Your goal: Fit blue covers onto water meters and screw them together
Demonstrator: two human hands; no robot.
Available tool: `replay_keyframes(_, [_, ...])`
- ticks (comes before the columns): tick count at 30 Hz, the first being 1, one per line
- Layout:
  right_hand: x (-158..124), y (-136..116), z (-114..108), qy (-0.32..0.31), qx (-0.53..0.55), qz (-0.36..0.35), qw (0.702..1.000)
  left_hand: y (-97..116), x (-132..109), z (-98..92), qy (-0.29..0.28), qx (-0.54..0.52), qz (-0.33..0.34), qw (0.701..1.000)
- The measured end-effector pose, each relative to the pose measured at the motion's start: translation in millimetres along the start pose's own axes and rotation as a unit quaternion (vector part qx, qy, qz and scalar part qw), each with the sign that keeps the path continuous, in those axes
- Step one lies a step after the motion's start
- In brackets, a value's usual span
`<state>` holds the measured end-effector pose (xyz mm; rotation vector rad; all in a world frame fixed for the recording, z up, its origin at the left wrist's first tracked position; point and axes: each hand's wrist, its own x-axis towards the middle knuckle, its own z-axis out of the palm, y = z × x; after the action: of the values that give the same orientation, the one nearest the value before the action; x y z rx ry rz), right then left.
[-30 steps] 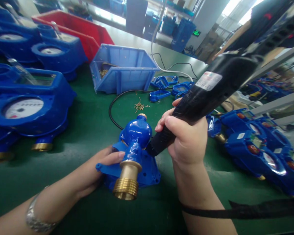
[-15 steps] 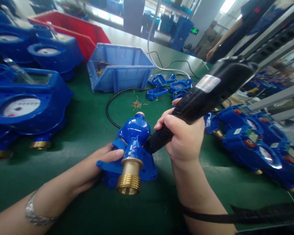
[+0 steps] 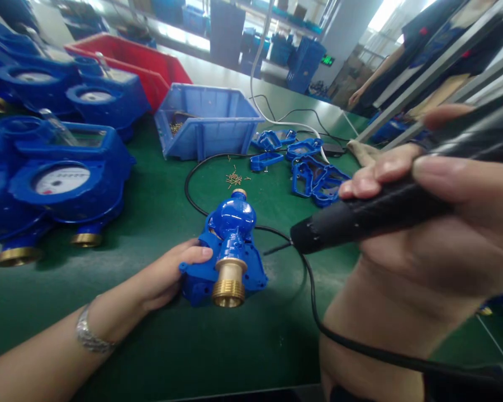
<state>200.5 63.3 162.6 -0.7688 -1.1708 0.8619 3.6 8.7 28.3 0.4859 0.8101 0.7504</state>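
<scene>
A blue water meter body (image 3: 230,240) with a brass threaded end lies upside down on the green mat. My left hand (image 3: 167,276) grips its left side, thumb on top. My right hand (image 3: 444,223) is wrapped round a black electric screwdriver (image 3: 360,218), raised close to the camera. The screwdriver's bit points left and hangs a short way to the right of the meter, not touching it. A black cable runs from the tool across the mat.
Finished blue meters (image 3: 62,178) are stacked at the left. A blue bin (image 3: 209,125) and a red bin (image 3: 129,61) stand behind. Small brass screws (image 3: 235,178) and blue plastic frames (image 3: 314,176) lie beyond the meter. Another person stands at the far right.
My right hand has lifted the screwdriver off the meter and drawn it up and right, toward the camera. My left hand still holds the meter.
</scene>
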Motion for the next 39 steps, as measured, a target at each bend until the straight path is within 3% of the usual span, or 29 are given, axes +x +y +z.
replay_keyframes(4, [-19.1,-13.4,-8.1,-0.011,-0.030,0.054,0.998,-0.6,-0.2,0.1,0.010,0.010,-0.001,1.000])
replay_keyframes(12, [-49.4,22.0,-9.3,-0.030,-0.007,0.103,0.994,-9.3,2.4,2.9,0.065,0.010,0.026,0.998])
replay_keyframes(18, [-56.6,33.0,-9.0,0.006,-0.001,0.111,0.994,-13.3,1.9,4.8,0.084,0.001,0.045,0.995])
replay_keyframes(23, [-57.6,33.7,-8.1,0.003,0.008,0.117,0.993,-12.4,0.9,6.3,0.067,-0.012,0.045,0.997])
replay_keyframes(32, [-60.4,34.5,-10.0,0.000,0.007,0.110,0.994,-13.4,2.5,7.7,0.090,0.001,0.050,0.995])
replay_keyframes(39, [-63.1,36.0,-12.4,0.002,0.013,0.103,0.995,-4.6,-0.9,3.4,0.044,0.028,0.015,0.999])
